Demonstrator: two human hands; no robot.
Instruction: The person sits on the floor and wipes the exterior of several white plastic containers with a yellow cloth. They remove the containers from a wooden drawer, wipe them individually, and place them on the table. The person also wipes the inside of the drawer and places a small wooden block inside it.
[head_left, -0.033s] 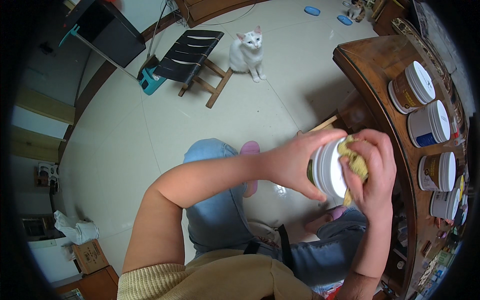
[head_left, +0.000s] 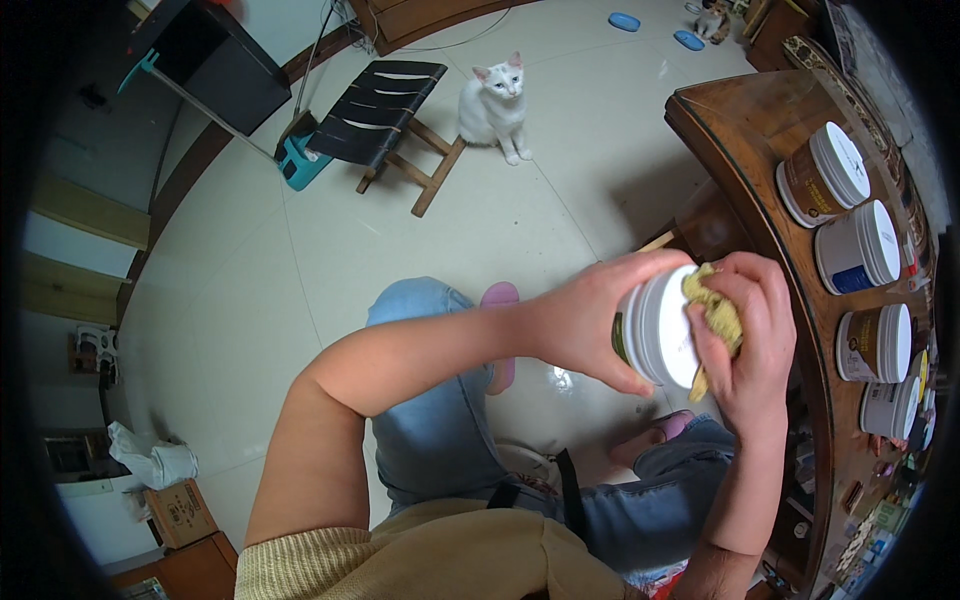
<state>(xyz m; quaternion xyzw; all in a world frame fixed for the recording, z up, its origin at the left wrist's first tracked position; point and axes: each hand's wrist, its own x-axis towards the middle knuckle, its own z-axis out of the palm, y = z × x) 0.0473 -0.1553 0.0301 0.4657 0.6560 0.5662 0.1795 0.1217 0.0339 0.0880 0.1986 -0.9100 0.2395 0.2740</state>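
Note:
My left hand grips a white tub around its side, thumb and fingers spread over its body. The tub is tilted, with its white lid turned toward my right. Against the edge of that lid, my right hand presses a crumpled yellow cloth, its fingers curled around it. Part of the label shows dark green below the left palm; the rest is covered.
To my right, a wooden table bears several similar tubs, among them a brown-labelled tub, and small clutter. A white cat sits by a black folding stool. A broom and dustpan stand behind it.
The cloth and my right hand have shifted slightly to the right along the lid. My left hand keeps hold of the tub.

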